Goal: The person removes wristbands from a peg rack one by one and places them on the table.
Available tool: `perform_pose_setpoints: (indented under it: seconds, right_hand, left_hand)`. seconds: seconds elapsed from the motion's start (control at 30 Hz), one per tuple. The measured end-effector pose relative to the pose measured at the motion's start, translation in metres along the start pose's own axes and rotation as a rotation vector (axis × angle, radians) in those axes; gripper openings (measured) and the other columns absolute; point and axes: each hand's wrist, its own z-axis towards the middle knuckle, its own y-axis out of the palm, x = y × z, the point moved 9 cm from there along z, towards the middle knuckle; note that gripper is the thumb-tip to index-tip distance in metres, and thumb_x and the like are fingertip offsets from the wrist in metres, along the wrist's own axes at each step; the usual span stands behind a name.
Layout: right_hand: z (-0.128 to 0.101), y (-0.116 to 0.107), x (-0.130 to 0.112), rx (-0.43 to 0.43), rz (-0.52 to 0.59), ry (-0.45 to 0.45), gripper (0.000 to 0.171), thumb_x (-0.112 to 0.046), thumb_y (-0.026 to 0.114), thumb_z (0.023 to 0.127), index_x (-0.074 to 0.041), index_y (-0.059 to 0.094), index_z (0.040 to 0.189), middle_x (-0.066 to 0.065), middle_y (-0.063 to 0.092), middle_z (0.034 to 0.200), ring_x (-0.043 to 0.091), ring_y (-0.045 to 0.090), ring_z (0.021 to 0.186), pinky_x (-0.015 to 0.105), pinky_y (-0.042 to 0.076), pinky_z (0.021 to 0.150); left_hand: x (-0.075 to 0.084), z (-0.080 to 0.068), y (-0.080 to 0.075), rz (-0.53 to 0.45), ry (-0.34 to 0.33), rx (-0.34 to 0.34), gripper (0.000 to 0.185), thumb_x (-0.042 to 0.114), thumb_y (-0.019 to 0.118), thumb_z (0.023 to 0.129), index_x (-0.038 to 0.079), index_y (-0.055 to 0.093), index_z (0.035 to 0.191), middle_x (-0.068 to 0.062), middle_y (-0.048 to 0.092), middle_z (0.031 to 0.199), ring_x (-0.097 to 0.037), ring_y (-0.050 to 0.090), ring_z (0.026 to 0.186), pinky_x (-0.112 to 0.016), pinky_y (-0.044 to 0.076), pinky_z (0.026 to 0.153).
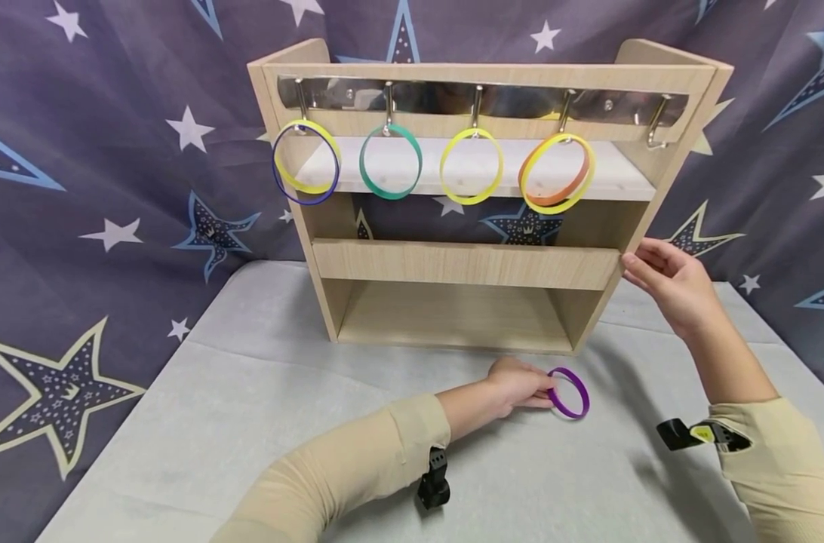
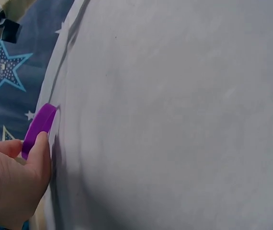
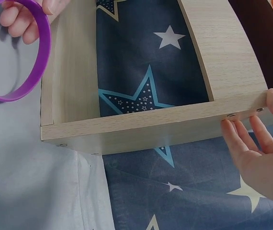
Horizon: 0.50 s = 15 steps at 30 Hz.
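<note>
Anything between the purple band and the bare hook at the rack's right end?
Nothing visible blocks the way from the purple band to the bare hook. The right hand, touching the right side of the rack below that hook, may lie close to the path.

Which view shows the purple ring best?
Head view: nearly the whole purple ring is in frame as an open loop, its edge held by the left hand. Right wrist view shows it larger, but cut off by the frame edge. Left wrist view shows it nearly edge-on, partly behind the hand.
</note>
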Motion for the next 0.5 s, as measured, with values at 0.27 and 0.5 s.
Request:
perform_pose_setpoints:
  seconds: [0.27, 0.5]
  right_hand:
    - [0.0, 0.001, 0.0, -0.006, 0.027, -0.004, 0.026, 0.008, 0.057, 0.091, -0.013, 0.066, 0.103, -0.006, 0.069, 0.091, 0.002, 0.067, 0.085, 0.014, 0.059, 0.077]
    - [0.0, 0.0, 0.0, -0.002, 0.05, -0.006, 0.027, 0.01, 0.055, 0.091, -0.012, 0.066, 0.102, -0.005, 0.069, 0.09, 0.003, 0.067, 0.084, 0.014, 0.059, 0.077]
  left_hand:
    - [0.008, -0.001, -0.007, 0.077, 0.023, -0.003, 0.015, -0.006, 0.067, 0.084, -0.013, 0.066, 0.098, -0.025, 0.071, 0.095, -0.03, 0.073, 0.089, -0.03, 0.063, 0.076]
    - [0.014, -0.005, -0.012, 0.173, 0.044, -0.005, 0.013, -0.007, 0.067, 0.083, -0.013, 0.068, 0.095, -0.026, 0.071, 0.091, -0.033, 0.073, 0.087, -0.028, 0.063, 0.073]
